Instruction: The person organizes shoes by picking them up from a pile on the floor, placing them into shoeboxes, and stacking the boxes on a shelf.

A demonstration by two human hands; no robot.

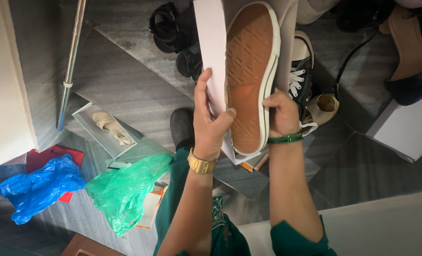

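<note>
A sneaker with a brown rubber sole and white edge lies sole-up inside a white shoe box that I hold up in front of me. My left hand, with a gold watch on the wrist, grips the box's left wall, thumb across the sole's heel. My right hand, wearing green bangles, holds the sneaker's right edge and the box side. A second sneaker, black with white laces, lies on the floor just right of the box.
On the grey tiled floor: an open box with a beige shoe, a green plastic bag, a blue plastic bag, black sandals, a beige heeled shoe, a white box and a metal pole.
</note>
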